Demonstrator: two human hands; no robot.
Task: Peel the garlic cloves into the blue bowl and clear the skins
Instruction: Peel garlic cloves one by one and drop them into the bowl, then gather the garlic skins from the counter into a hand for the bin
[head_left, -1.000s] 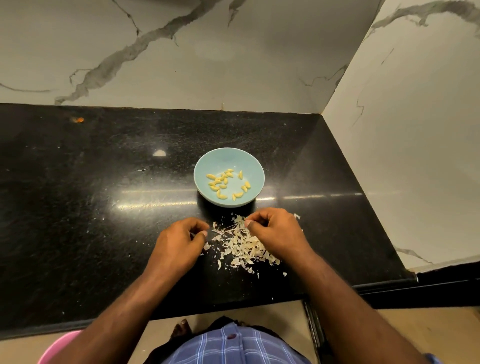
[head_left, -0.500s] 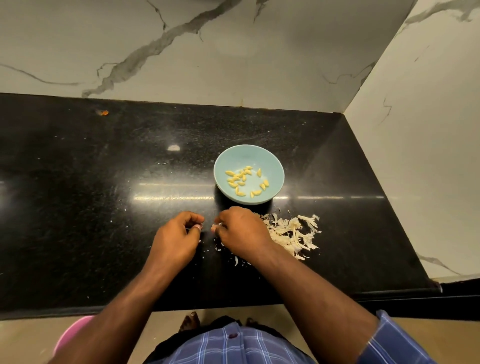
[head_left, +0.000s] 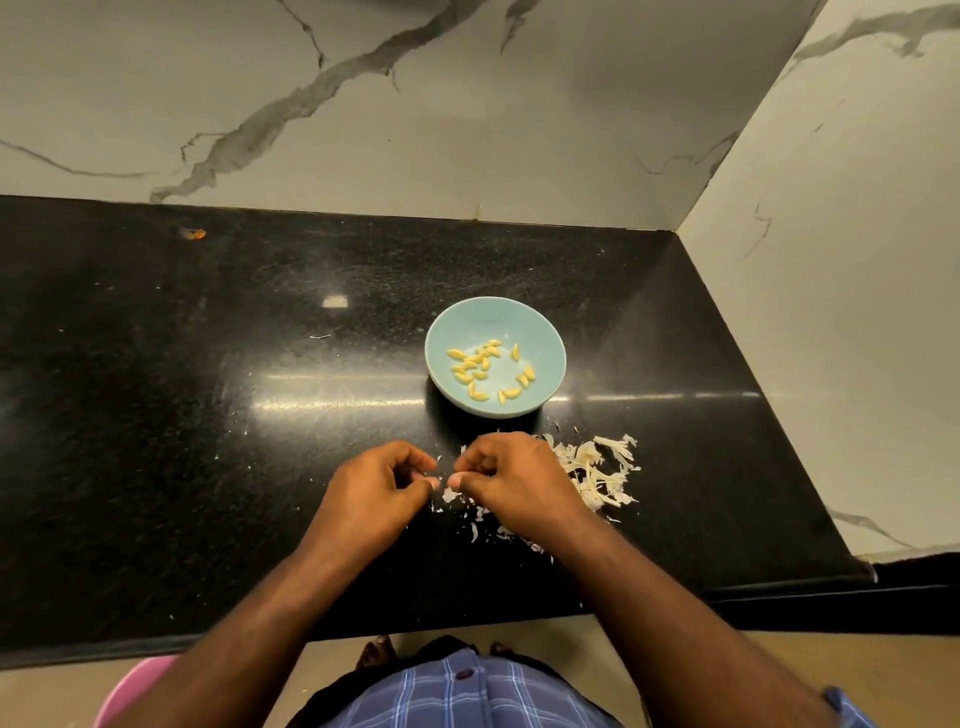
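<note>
A light blue bowl (head_left: 496, 317) stands on the black counter (head_left: 208, 415) and holds several peeled yellow garlic cloves (head_left: 480, 366). Just in front of it lies a pile of pale garlic skins (head_left: 597, 470), with smaller flakes (head_left: 452, 496) scattered under my hands. My left hand (head_left: 376, 493) and my right hand (head_left: 511, 480) sit side by side on the counter, fingers curled and thumb tips almost touching. Each seems to pinch small bits of skin. My right hand covers the left part of the pile.
Marble walls close the counter at the back and on the right, forming a corner (head_left: 675, 231). A small orange speck (head_left: 193, 234) lies at the far left. A pink container (head_left: 135, 686) sits on the floor below the counter's front edge.
My right hand moved left across the skins to meet my left hand, uncovering the pile on its right. The camera view shifted, and the hands stayed curled.
</note>
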